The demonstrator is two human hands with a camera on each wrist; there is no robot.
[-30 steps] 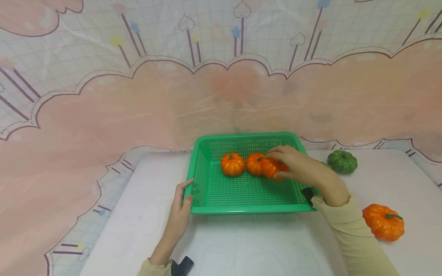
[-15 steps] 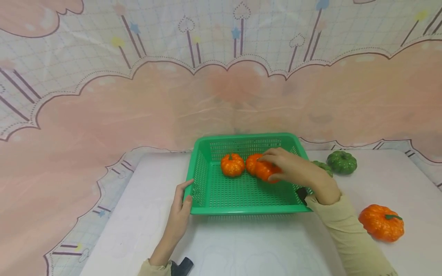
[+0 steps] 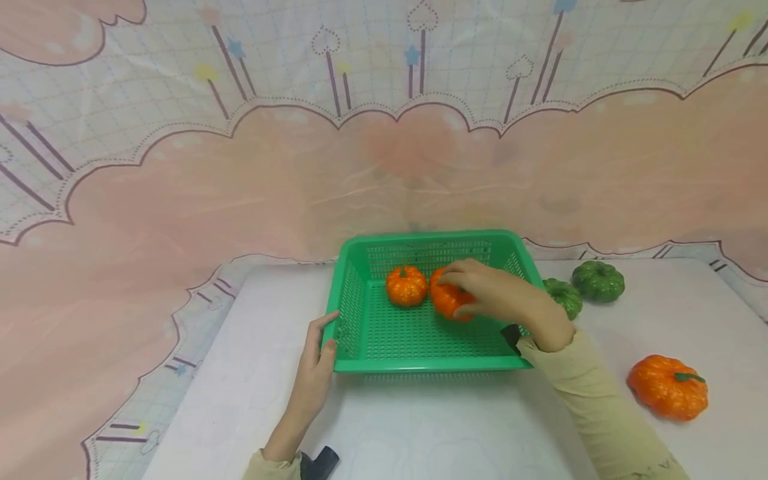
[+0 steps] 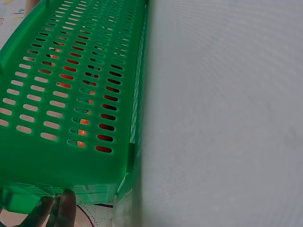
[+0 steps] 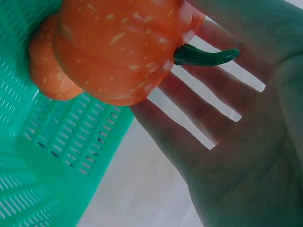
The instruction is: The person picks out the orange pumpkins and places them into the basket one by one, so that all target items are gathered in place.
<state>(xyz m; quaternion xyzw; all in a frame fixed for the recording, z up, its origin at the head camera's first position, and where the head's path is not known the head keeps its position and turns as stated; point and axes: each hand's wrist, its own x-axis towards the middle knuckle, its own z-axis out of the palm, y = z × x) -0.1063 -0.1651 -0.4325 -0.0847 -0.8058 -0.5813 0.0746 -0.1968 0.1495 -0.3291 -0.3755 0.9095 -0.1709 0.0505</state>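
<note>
A green plastic basket [image 3: 432,365] with slotted walls stands at the middle of the table. My left hand [image 3: 313,373] holds its left rim; in the left wrist view the fingertips [image 4: 66,208] lie against its end wall. My right hand [image 3: 489,290] reaches over the basket and grips a small orange pumpkin [image 3: 449,303], its green stem [image 5: 203,55] facing the palm in the right wrist view. Another orange pumpkin [image 5: 47,61] lies behind it, largely hidden in the head view. A third orange pumpkin [image 3: 407,287] sits further left inside the basket.
Two green pumpkins [image 3: 598,281] [image 3: 563,298] lie on the white table [image 3: 420,427] beyond the basket's right side. One larger orange pumpkin [image 3: 668,388] rests nearer, right of the right sleeve. A patterned cloth [image 3: 252,180] rises behind the table.
My right hand has moved left and slightly down with the orange pumpkin, which now covers most of the middle one. More of the nearer green pumpkin shows. The left hand stays at the rim.
</note>
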